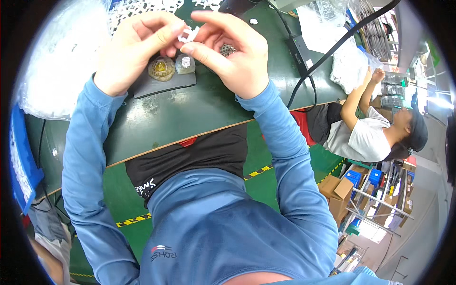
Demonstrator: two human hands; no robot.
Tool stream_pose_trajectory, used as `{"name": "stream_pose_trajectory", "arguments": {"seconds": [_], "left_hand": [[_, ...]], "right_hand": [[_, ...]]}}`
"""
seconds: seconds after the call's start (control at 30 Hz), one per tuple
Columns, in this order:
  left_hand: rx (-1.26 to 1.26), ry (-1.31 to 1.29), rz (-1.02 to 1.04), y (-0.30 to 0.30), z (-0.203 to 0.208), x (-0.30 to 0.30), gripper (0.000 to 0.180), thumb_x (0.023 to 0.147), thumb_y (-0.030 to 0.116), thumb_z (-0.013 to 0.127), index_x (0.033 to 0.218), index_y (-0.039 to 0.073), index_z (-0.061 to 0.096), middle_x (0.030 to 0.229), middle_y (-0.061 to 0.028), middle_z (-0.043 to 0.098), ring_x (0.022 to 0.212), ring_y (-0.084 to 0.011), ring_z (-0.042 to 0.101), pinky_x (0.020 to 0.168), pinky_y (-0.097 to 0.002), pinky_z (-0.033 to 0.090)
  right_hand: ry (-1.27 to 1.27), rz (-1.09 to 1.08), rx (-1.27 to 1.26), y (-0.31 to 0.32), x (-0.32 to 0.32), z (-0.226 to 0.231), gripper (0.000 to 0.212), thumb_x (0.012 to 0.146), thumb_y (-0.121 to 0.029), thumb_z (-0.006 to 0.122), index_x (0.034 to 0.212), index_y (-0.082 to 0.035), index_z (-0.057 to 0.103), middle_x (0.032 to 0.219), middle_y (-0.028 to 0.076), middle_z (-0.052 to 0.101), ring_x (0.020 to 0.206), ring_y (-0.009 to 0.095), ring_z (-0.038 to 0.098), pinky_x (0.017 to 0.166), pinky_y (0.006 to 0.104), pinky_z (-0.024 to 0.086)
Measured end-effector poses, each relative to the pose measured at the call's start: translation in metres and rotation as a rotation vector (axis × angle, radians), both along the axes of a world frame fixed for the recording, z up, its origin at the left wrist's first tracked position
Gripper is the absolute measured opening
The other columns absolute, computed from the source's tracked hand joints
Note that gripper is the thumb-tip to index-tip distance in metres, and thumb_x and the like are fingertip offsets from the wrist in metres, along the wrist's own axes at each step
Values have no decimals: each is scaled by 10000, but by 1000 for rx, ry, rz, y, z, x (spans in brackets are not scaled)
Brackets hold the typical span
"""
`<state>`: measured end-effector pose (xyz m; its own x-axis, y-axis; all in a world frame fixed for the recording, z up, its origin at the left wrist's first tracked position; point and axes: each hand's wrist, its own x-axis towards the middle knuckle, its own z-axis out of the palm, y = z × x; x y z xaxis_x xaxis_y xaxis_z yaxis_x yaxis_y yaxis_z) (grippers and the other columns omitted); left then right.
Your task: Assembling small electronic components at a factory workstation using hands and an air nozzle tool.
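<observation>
A small white plastic part (191, 34) is pinched between my two hands above the table. My left hand (137, 45) grips its left side with thumb and fingertips. The thumb and bent fingers of my right hand (232, 50) close on its right side. Below them lies a dark flat plate (166, 86) bearing a round fixture with a yellow centre (162, 69) and a pale block fixture (185, 63). Partly hidden behind my right hand is a heap of small metal pieces (228, 49).
Many white plastic parts (137, 13) lie at the table's back. A large clear plastic bag (61, 61) fills the left side. A black power adapter (301, 54) and cable (344, 38) cross the right. Beyond, a co-worker (365, 137) reaches toward a bag of white parts (350, 66).
</observation>
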<state>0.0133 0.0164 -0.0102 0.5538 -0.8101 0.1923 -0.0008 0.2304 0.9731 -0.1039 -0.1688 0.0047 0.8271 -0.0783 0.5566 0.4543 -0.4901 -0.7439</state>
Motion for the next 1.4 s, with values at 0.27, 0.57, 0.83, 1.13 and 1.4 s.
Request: {"name": "stream_pose_trajectory", "arguments": {"seconds": [0.27, 0.57, 0.83, 1.13, 1.4], "left_hand": [[-158, 251, -177, -1, 2, -11, 264, 1050, 212, 626, 1218, 11, 660, 966, -22, 652, 824, -87, 565, 746, -237, 485], [43, 159, -256, -1, 11, -9, 277, 1015, 255, 676, 1180, 32, 693, 904, 2, 661, 761, -55, 568, 651, -199, 454], [165, -493, 370, 2, -4, 4, 177, 1009, 105, 643, 1132, -13, 691, 955, -48, 680, 836, -160, 613, 814, -325, 511], [236, -892, 414, -4, -8, 1, 101, 866, 78, 716, 917, 2, 673, 917, -148, 618, 927, -328, 606, 827, -395, 505], [293, -921, 426, 1, -8, -1, 108, 860, 93, 718, 903, 0, 681, 922, -148, 627, 939, -337, 610, 847, -413, 506]], "right_hand": [[-115, 0, 157, 5, 1, 2, 126, 850, -60, 821, 966, -29, 781, 860, 55, 715, 713, 92, 652, 630, 236, 521], [188, 214, 394, -1, -8, 5, 368, 854, 8, 819, 1199, 58, 701, 957, 78, 720, 829, 120, 677, 783, 272, 580], [226, 23, -174, -13, -9, 5, 332, 738, -159, 930, 980, -6, 761, 725, -15, 639, 610, 33, 528, 553, 203, 450], [374, 109, -350, -9, 1, 9, 347, 764, -258, 889, 967, -22, 735, 684, 41, 639, 600, 149, 599, 595, 304, 510], [161, 78, -480, -3, -11, 18, 384, 714, -252, 929, 989, -61, 742, 651, 36, 600, 563, 173, 584, 542, 307, 477]]}}
